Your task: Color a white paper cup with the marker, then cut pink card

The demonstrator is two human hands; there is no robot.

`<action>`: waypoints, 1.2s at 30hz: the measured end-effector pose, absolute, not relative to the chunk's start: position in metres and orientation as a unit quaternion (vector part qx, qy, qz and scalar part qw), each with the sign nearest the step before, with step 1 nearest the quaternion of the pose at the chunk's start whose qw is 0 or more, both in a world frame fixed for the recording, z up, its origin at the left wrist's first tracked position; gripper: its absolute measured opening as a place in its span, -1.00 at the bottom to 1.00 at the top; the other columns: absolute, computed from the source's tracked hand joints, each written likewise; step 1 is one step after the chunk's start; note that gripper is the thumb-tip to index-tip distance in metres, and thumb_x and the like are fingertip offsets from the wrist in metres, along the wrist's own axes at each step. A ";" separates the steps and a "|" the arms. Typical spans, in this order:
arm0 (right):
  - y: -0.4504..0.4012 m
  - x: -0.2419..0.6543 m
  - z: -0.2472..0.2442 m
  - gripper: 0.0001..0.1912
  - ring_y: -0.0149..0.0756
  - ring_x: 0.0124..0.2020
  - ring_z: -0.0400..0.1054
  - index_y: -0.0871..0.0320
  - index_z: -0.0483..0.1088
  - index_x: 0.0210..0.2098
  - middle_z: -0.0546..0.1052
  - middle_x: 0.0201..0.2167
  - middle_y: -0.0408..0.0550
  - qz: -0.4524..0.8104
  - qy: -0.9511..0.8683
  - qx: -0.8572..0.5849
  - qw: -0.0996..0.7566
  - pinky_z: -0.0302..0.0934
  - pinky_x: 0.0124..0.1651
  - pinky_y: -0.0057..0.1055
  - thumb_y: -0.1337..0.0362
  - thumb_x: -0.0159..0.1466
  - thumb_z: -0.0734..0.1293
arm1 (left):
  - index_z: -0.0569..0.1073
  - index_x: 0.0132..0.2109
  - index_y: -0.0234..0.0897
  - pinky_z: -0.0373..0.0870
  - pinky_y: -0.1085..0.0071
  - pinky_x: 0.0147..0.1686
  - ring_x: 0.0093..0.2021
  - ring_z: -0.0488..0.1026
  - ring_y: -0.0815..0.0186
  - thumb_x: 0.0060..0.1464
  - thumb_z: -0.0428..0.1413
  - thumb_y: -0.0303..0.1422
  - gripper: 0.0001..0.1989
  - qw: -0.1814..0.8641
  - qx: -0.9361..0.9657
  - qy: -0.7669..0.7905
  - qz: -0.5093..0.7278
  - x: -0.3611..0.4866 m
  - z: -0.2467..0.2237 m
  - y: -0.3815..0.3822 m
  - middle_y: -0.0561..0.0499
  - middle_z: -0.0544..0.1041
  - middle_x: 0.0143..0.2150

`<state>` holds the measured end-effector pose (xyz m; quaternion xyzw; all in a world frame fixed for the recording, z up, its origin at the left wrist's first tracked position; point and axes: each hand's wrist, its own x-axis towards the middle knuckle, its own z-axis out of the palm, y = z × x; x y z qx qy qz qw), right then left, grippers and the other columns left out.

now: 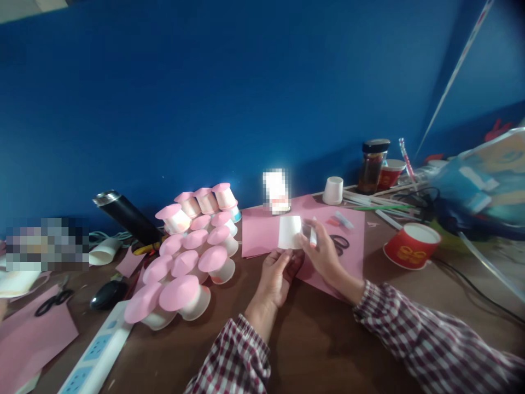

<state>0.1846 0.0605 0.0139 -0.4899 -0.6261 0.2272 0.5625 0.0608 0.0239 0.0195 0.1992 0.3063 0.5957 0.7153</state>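
Observation:
A white paper cup point(289, 233) is held over the pink paper, with my left hand point(274, 278) closed on its lower part. My right hand point(324, 253) is at the cup's right side, its fingers curled around a white marker point(313, 236) with reddish marking. Part of the right fingers is hidden behind the cup. Under and behind the hands lie pink paper sheets point(262, 230). Black-handled scissors point(340, 243) and small coloured items in clear wrapping point(343, 220) rest on them.
Several paper cups with pink cone tops point(180, 293) stand at left, near a black flask point(123, 216), a mouse point(109, 295) and a power strip point(96, 345). On the right are a red paper bowl point(410, 253), white cup point(333, 191), jar point(372, 169) and thin sticks.

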 end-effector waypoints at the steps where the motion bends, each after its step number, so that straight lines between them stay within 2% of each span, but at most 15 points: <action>1: 0.061 0.184 0.014 -0.60 -0.11 -0.11 0.40 0.15 0.23 0.02 0.48 -0.09 0.14 0.223 -0.627 -0.483 0.569 0.32 -0.13 -0.18 0.12 0.24 0.28 | 0.47 -0.36 -0.37 0.44 0.51 -0.25 -0.31 0.54 0.37 -0.16 0.32 -0.44 -0.81 0.712 0.194 0.313 0.598 0.060 0.020 0.025 -0.01 0.56 -0.38; 4: 0.059 0.183 0.016 -0.65 -0.18 -0.11 0.40 0.11 0.21 0.04 0.48 -0.09 0.09 0.208 -0.611 -0.445 0.621 0.30 -0.08 -0.20 0.18 0.29 0.24 | 0.46 -0.41 -0.35 0.44 0.52 -0.28 -0.33 0.53 0.39 -0.19 0.32 -0.46 -0.82 0.694 0.177 0.330 0.614 0.058 0.020 0.027 0.02 0.56 -0.41; 7: 0.050 0.183 0.022 -0.70 -0.29 -0.27 0.41 0.10 0.22 0.07 0.51 -0.24 -0.01 0.212 -0.599 -0.415 0.651 0.32 -0.17 -0.28 0.23 0.35 0.15 | 0.48 -0.41 -0.37 0.42 0.57 -0.32 -0.34 0.53 0.41 -0.17 0.31 -0.46 -0.85 0.672 0.179 0.335 0.636 0.054 0.020 0.030 0.01 0.56 -0.40; 10: 0.040 0.183 0.028 -0.73 -0.33 -0.41 0.38 0.11 0.31 0.01 0.49 -0.38 -0.08 0.214 -0.647 -0.397 0.615 0.30 -0.32 -0.37 0.25 0.36 0.14 | 0.49 -0.41 -0.40 0.42 0.58 -0.31 -0.33 0.52 0.42 -0.14 0.29 -0.46 -0.88 0.654 0.182 0.334 0.654 0.050 0.019 0.032 -0.01 0.57 -0.41; 13: 0.034 0.183 0.031 -0.83 -0.31 -0.37 0.40 0.14 0.42 -0.18 0.51 -0.36 -0.06 0.148 -0.705 -0.376 0.583 0.28 -0.28 -0.38 0.29 0.32 0.20 | 0.50 -0.40 -0.39 0.42 0.55 -0.26 -0.32 0.53 0.42 -0.14 0.28 -0.46 -0.88 0.650 0.184 0.329 0.659 0.048 0.018 0.033 -0.01 0.57 -0.39; 20: 0.037 0.182 0.028 -0.86 -0.37 -0.50 0.37 0.15 0.38 -0.34 0.49 -0.46 -0.11 0.115 -0.714 -0.425 0.545 0.22 -0.44 -0.48 0.31 0.30 0.21 | 0.50 -0.40 -0.39 0.44 0.55 -0.28 -0.34 0.53 0.42 -0.13 0.28 -0.47 -0.89 0.656 0.173 0.332 0.655 0.049 0.014 0.033 -0.02 0.58 -0.40; 28: 0.040 0.182 0.026 -0.81 -0.40 -0.53 0.34 0.14 0.35 -0.42 0.47 -0.50 -0.14 0.124 -0.715 -0.430 0.537 0.19 -0.45 -0.51 0.29 0.31 0.20 | 0.50 -0.41 -0.41 0.45 0.57 -0.31 -0.37 0.53 0.43 -0.14 0.28 -0.48 -0.89 0.659 0.179 0.336 0.649 0.051 0.016 0.033 -0.03 0.59 -0.41; 36: 0.041 0.182 0.024 -0.80 -0.39 -0.53 0.34 0.14 0.36 -0.42 0.47 -0.51 -0.14 0.114 -0.716 -0.443 0.527 0.19 -0.41 -0.49 0.27 0.31 0.20 | 0.49 -0.42 -0.40 0.45 0.57 -0.32 -0.39 0.52 0.43 -0.15 0.29 -0.49 -0.89 0.658 0.179 0.337 0.649 0.051 0.017 0.032 -0.03 0.58 -0.42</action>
